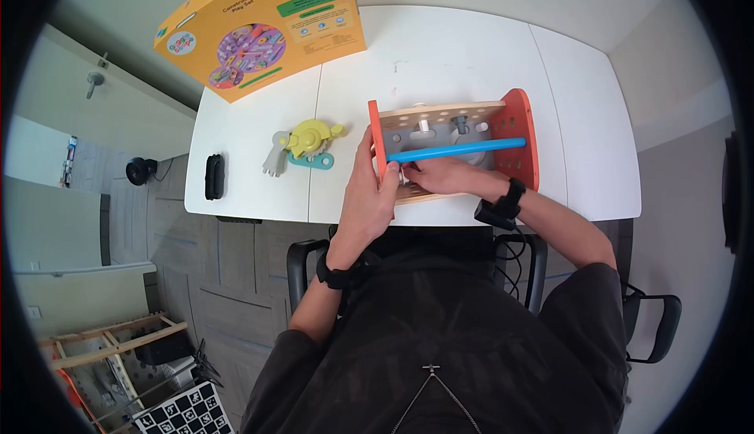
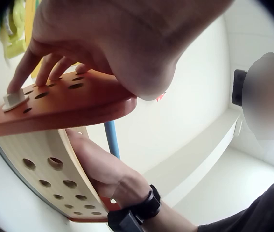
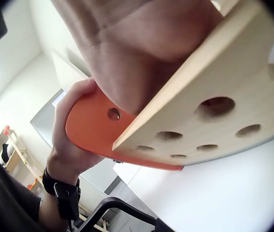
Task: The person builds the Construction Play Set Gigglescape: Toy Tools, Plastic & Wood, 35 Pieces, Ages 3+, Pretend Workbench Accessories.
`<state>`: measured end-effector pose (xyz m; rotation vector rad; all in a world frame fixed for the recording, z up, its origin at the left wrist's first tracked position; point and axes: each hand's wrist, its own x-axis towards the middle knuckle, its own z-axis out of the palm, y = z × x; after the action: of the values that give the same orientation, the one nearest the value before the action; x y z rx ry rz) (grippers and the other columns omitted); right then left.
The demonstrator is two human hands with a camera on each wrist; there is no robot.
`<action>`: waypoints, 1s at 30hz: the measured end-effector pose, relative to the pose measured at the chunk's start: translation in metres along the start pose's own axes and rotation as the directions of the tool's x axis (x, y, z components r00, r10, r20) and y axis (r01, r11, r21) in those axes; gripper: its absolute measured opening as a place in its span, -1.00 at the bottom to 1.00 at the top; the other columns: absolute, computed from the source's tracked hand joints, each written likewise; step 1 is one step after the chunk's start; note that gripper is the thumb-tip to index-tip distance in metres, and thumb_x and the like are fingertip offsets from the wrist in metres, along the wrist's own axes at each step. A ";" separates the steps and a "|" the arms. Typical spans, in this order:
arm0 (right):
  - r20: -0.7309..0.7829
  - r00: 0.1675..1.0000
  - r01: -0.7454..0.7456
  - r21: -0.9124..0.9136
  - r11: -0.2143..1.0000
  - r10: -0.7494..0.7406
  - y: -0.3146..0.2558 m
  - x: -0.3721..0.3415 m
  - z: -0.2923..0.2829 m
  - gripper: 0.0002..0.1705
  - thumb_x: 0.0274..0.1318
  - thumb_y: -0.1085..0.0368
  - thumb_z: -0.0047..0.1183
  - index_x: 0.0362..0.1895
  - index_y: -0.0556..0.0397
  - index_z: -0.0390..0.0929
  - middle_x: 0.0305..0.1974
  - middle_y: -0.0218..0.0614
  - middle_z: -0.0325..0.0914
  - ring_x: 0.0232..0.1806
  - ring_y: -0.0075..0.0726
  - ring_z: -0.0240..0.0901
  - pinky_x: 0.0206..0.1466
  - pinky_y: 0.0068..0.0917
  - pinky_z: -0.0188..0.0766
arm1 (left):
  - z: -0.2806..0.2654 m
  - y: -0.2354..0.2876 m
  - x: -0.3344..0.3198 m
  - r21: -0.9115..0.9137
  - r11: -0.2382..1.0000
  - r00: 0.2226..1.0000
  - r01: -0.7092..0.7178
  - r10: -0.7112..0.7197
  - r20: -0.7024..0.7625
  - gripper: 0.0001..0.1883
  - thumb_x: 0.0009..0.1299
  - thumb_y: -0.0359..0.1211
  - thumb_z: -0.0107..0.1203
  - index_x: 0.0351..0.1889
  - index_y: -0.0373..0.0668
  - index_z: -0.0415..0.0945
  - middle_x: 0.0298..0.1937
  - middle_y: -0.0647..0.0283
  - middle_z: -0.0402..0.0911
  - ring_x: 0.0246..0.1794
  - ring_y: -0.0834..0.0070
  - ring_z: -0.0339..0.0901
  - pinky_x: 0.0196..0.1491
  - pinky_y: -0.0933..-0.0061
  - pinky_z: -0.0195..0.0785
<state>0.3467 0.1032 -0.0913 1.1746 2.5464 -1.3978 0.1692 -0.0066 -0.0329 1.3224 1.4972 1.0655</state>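
Observation:
A toy toolbox [image 1: 514, 120] with red end panels, perforated wooden sides and a blue bar handle [image 1: 459, 150] stands on the table. My left hand [image 1: 367, 202] holds its left red panel [image 2: 74, 104], thumb over the edge and fingers spread along the outer face. One left fingertip presses a white flanged piece [image 2: 15, 100] at a hole there. My right hand [image 1: 448, 175] reaches under the handle to the inside of the same panel, curled fingers at a small white toy bolt [image 1: 404, 173]. Its fingertips are hidden in both wrist views. White and grey bolts [image 1: 460, 124] sit in the far side.
Left of the toolbox lie a yellow-green toy saw [image 1: 312, 137], a grey toy piece [image 1: 275, 155] and a teal holed strip [image 1: 316, 161]. A black case [image 1: 214, 177] lies near the table's left edge. The yellow play-set box [image 1: 267, 33] stands behind.

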 end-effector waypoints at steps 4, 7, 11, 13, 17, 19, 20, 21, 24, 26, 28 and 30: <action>-0.046 0.999 0.005 0.079 0.997 -0.001 -0.001 0.002 0.002 -0.70 0.50 0.17 0.05 0.05 0.15 0.59 -0.20 -0.02 0.66 -0.08 -0.07 0.66 0.03 -0.13 0.56 | 0.001 -0.003 0.001 -0.014 1.000 1.000 0.017 -0.016 0.002 -0.25 0.69 -0.23 -0.02 0.73 -0.33 -0.05 0.59 -0.29 0.32 0.47 -0.06 0.50 0.43 0.12 0.39; -0.028 0.999 0.045 0.140 0.989 -0.042 0.001 0.001 -0.001 -0.71 0.42 0.24 0.15 0.07 0.16 0.56 -0.19 -0.08 0.66 -0.08 -0.11 0.66 0.02 -0.15 0.56 | 0.000 -0.002 0.001 -0.034 0.998 0.999 0.045 -0.045 0.008 -0.25 0.69 -0.23 -0.02 0.73 -0.34 -0.05 0.58 -0.29 0.32 0.47 -0.06 0.50 0.43 0.12 0.40; -0.010 0.996 0.087 0.153 0.984 -0.086 0.006 -0.002 -0.002 -0.66 0.31 0.28 0.30 0.06 0.17 0.56 -0.21 -0.18 0.64 -0.10 -0.18 0.64 0.02 -0.19 0.55 | 0.001 0.000 0.001 -0.049 0.997 0.998 0.058 -0.058 0.011 -0.24 0.68 -0.23 -0.02 0.73 -0.34 -0.05 0.59 -0.29 0.31 0.47 -0.07 0.50 0.43 0.13 0.40; -0.006 0.997 0.071 0.143 0.987 -0.071 0.009 -0.001 0.000 -0.64 0.30 0.25 0.34 0.05 0.16 0.56 -0.22 -0.21 0.63 -0.11 -0.19 0.63 0.02 -0.20 0.55 | 0.001 -0.002 0.001 -0.028 0.999 1.000 0.027 -0.027 0.001 -0.24 0.68 -0.23 -0.02 0.73 -0.34 -0.05 0.59 -0.29 0.31 0.46 -0.07 0.50 0.42 0.13 0.41; -0.024 0.998 0.060 0.084 0.995 -0.058 0.014 0.002 0.003 -0.61 0.32 0.17 0.36 0.02 0.16 0.56 -0.22 -0.18 0.62 -0.12 -0.19 0.61 0.02 -0.22 0.54 | 0.001 -0.003 0.000 -0.027 0.999 0.999 0.031 -0.032 -0.006 -0.24 0.68 -0.23 -0.01 0.72 -0.34 -0.05 0.59 -0.28 0.31 0.46 -0.08 0.50 0.41 0.13 0.41; -0.024 0.999 0.040 0.061 0.997 -0.039 0.013 0.001 0.002 -0.62 0.34 0.14 0.34 0.01 0.16 0.57 -0.21 -0.17 0.63 -0.12 -0.19 0.61 0.03 -0.22 0.54 | 0.001 -0.002 -0.001 -0.029 0.999 1.000 0.030 -0.030 -0.004 -0.24 0.67 -0.23 -0.01 0.72 -0.34 -0.05 0.59 -0.28 0.32 0.47 -0.07 0.50 0.41 0.14 0.41; -0.031 0.999 0.036 0.056 0.998 -0.034 0.014 0.000 0.003 -0.63 0.36 0.14 0.32 0.01 0.15 0.58 -0.20 -0.16 0.64 -0.12 -0.19 0.61 0.04 -0.21 0.54 | 0.001 -0.002 -0.001 -0.035 0.999 0.999 0.033 -0.033 -0.002 -0.24 0.67 -0.24 -0.01 0.72 -0.34 -0.05 0.59 -0.27 0.32 0.47 -0.07 0.50 0.41 0.14 0.41; -0.037 0.999 0.031 0.051 0.998 -0.029 0.014 0.000 0.003 -0.65 0.38 0.13 0.30 0.00 0.15 0.59 -0.20 -0.15 0.64 -0.11 -0.19 0.61 0.05 -0.20 0.54 | 0.001 0.000 -0.001 -0.048 0.998 0.999 0.044 -0.044 0.004 -0.24 0.68 -0.24 0.00 0.72 -0.34 -0.05 0.59 -0.27 0.32 0.46 -0.06 0.51 0.41 0.14 0.41; 0.088 0.995 -0.049 0.038 0.998 0.046 -0.008 -0.009 -0.011 -0.61 0.58 0.10 0.11 0.21 0.13 0.56 0.04 -0.13 0.67 0.06 -0.21 0.61 0.14 -0.23 0.55 | 0.001 -0.002 -0.001 -0.026 0.999 0.999 0.037 -0.037 -0.001 -0.24 0.68 -0.24 0.00 0.73 -0.33 -0.05 0.58 -0.26 0.34 0.41 -0.04 0.55 0.39 0.15 0.42; 0.044 0.999 -0.027 0.059 0.998 0.024 -0.005 -0.004 -0.005 -0.67 0.57 0.15 0.05 0.16 0.13 0.59 0.02 -0.04 0.69 0.07 -0.05 0.65 0.16 -0.12 0.55 | 0.001 -0.002 0.000 -0.012 0.999 0.999 0.032 -0.032 -0.005 -0.24 0.68 -0.25 0.00 0.73 -0.32 -0.05 0.58 -0.25 0.34 0.36 -0.02 0.58 0.37 0.15 0.43; -0.019 1.000 0.016 0.051 0.999 -0.015 -0.002 -0.002 0.001 -0.68 0.57 0.19 0.00 0.15 0.14 0.61 0.03 0.03 0.70 0.10 0.06 0.66 0.19 -0.05 0.55 | 0.001 0.000 -0.001 -0.017 0.999 0.999 0.034 -0.034 -0.003 -0.24 0.68 -0.25 -0.01 0.73 -0.32 -0.04 0.58 -0.25 0.35 0.34 -0.01 0.59 0.37 0.16 0.43; -0.095 0.993 0.078 0.010 0.997 -0.076 -0.002 -0.001 0.007 -0.67 0.59 0.22 -0.05 0.17 0.15 0.61 0.08 0.08 0.69 0.16 0.12 0.65 0.21 -0.02 0.55 | 0.001 0.001 -0.001 -0.012 1.000 1.000 0.022 -0.022 -0.002 -0.25 0.68 -0.25 -0.01 0.73 -0.31 -0.04 0.58 -0.25 0.35 0.33 -0.01 0.60 0.36 0.16 0.43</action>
<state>0.3438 0.0975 -0.0940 1.1844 2.6773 -1.4105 0.1700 -0.0071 -0.0322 1.2944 1.5018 1.0610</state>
